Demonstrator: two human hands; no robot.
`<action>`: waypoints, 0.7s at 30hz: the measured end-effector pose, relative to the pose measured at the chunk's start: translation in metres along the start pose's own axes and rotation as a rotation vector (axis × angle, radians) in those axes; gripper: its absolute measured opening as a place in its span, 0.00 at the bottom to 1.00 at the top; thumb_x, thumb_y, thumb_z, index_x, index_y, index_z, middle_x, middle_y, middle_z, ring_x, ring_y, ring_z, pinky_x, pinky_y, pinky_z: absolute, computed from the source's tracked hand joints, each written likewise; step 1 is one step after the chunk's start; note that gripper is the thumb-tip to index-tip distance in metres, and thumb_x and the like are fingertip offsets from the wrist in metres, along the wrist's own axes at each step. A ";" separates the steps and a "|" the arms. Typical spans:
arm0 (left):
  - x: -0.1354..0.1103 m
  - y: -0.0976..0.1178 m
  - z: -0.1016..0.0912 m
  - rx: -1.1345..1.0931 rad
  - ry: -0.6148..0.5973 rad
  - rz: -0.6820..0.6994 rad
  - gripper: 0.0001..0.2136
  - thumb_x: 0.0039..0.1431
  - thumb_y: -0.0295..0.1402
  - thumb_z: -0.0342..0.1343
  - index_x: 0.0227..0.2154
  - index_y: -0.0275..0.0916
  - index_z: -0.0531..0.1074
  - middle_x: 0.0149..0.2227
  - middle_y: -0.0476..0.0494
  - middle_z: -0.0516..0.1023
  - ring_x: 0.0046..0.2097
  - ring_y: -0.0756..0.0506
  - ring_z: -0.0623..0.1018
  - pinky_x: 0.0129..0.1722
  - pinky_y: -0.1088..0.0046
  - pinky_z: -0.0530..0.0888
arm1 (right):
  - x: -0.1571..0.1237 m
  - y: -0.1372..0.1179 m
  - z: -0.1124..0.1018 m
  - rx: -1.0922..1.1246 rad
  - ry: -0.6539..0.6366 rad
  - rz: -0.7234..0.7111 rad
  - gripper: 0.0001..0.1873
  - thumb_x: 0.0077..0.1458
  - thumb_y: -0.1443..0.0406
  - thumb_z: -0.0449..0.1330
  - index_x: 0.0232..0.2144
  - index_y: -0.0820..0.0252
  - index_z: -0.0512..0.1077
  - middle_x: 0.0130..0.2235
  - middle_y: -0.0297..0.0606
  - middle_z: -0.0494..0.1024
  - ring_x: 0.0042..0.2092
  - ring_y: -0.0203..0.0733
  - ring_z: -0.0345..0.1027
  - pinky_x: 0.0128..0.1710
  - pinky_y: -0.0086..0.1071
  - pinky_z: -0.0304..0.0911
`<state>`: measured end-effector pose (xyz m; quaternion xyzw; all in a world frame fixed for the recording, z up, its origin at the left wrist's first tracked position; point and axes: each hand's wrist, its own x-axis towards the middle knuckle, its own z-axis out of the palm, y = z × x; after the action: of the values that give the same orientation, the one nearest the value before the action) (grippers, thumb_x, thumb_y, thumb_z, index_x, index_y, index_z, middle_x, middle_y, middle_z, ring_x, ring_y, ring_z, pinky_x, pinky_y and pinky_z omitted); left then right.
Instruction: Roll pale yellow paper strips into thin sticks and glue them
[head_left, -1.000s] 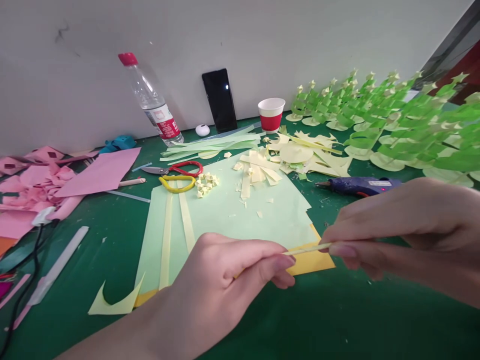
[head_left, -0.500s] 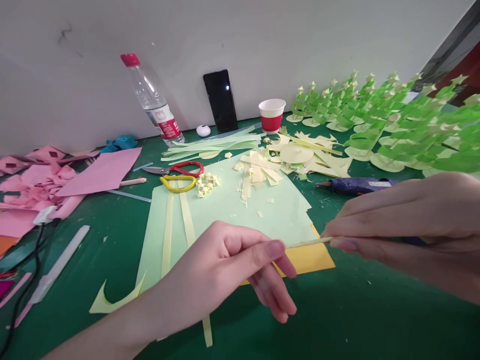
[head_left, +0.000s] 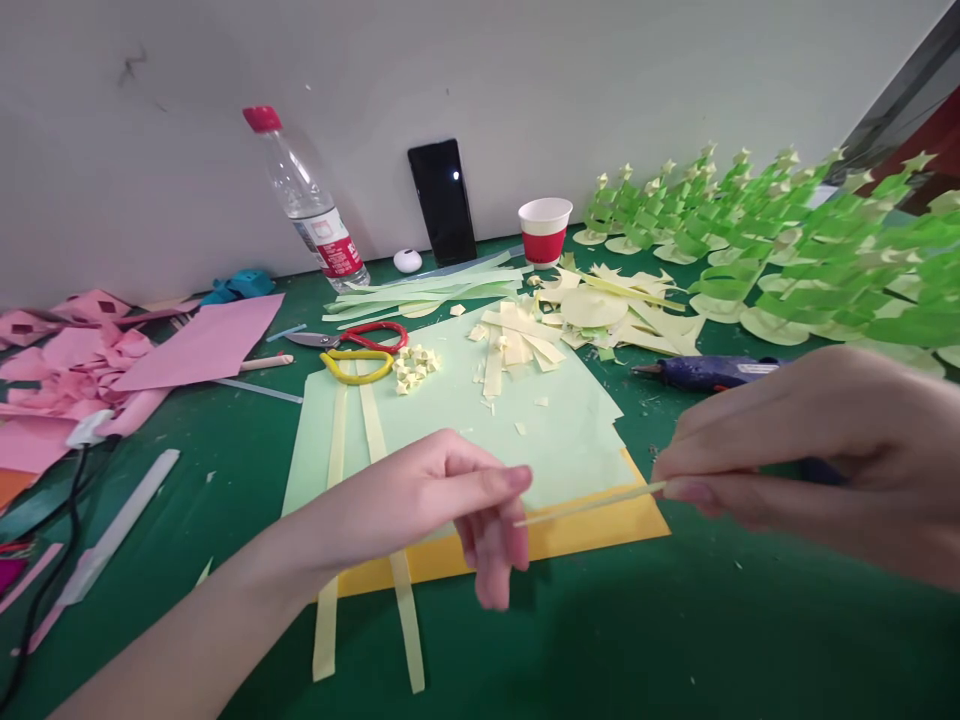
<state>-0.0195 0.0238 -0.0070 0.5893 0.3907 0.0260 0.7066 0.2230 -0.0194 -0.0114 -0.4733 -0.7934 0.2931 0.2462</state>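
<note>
My right hand [head_left: 810, 460] pinches one end of a thin pale-yellow rolled paper stick [head_left: 589, 504], which points left over the sheets. My left hand [head_left: 442, 500] hovers just left of the stick's free end, fingers loosely apart and hanging down, holding nothing. Below both lie a light-green paper sheet [head_left: 465, 420] on an orange-yellow sheet [head_left: 600, 530], with two yellow strips [head_left: 371, 480] running toward me.
Red and yellow scissors [head_left: 352, 350] and small folded stars [head_left: 414, 366] lie behind the sheet. A blue glue gun [head_left: 712, 371] sits to the right, green paper trees [head_left: 787, 240] beyond. Water bottle [head_left: 311, 210], phone [head_left: 442, 200], red cup [head_left: 544, 232] stand by the wall. Pink paper [head_left: 112, 360] lies left.
My left hand let go of the stick, drew back to the left and opened. The paper sheets and strips slid toward me. My right hand kept its pinch on the stick.
</note>
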 end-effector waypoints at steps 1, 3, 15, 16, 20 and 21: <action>0.002 -0.001 0.000 0.043 0.060 0.023 0.17 0.60 0.41 0.52 0.22 0.37 0.76 0.21 0.48 0.78 0.25 0.50 0.76 0.31 0.79 0.72 | 0.002 -0.001 0.001 0.060 -0.110 0.025 0.23 0.57 0.53 0.53 0.15 0.57 0.64 0.16 0.32 0.61 0.18 0.33 0.52 0.16 0.30 0.47; 0.005 -0.002 0.003 0.084 0.166 0.080 0.15 0.61 0.41 0.51 0.28 0.38 0.77 0.27 0.49 0.80 0.30 0.50 0.77 0.32 0.80 0.73 | 0.008 -0.005 0.005 0.218 -0.326 0.134 0.22 0.58 0.55 0.52 0.16 0.60 0.63 0.17 0.32 0.62 0.19 0.31 0.54 0.17 0.26 0.48; -0.002 -0.017 0.042 0.544 0.385 0.518 0.11 0.60 0.30 0.53 0.29 0.38 0.80 0.21 0.49 0.77 0.20 0.54 0.69 0.19 0.83 0.64 | 0.007 -0.014 0.031 0.682 -0.445 0.420 0.17 0.52 0.56 0.59 0.20 0.64 0.69 0.21 0.34 0.67 0.21 0.29 0.62 0.19 0.20 0.59; -0.003 -0.017 0.041 0.547 0.399 0.530 0.10 0.60 0.30 0.54 0.28 0.37 0.80 0.21 0.49 0.77 0.20 0.54 0.69 0.19 0.83 0.64 | 0.007 -0.014 0.030 0.651 -0.461 0.414 0.17 0.52 0.56 0.58 0.22 0.64 0.70 0.22 0.34 0.68 0.22 0.30 0.63 0.19 0.19 0.60; -0.004 -0.017 0.039 0.565 0.453 0.511 0.09 0.57 0.29 0.56 0.26 0.37 0.80 0.19 0.50 0.75 0.19 0.55 0.68 0.17 0.84 0.62 | 0.005 -0.012 0.025 0.546 -0.399 0.397 0.14 0.54 0.59 0.55 0.28 0.62 0.75 0.24 0.35 0.72 0.22 0.30 0.65 0.18 0.17 0.61; -0.004 -0.016 0.039 0.563 0.465 0.503 0.08 0.57 0.28 0.56 0.26 0.37 0.79 0.18 0.51 0.75 0.18 0.55 0.68 0.17 0.84 0.62 | 0.005 -0.011 0.026 0.529 -0.381 0.398 0.13 0.53 0.59 0.55 0.29 0.60 0.76 0.23 0.35 0.72 0.22 0.29 0.65 0.18 0.17 0.61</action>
<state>-0.0065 -0.0148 -0.0188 0.8142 0.3754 0.2216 0.3835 0.1974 -0.0249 -0.0216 -0.4752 -0.6144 0.6127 0.1460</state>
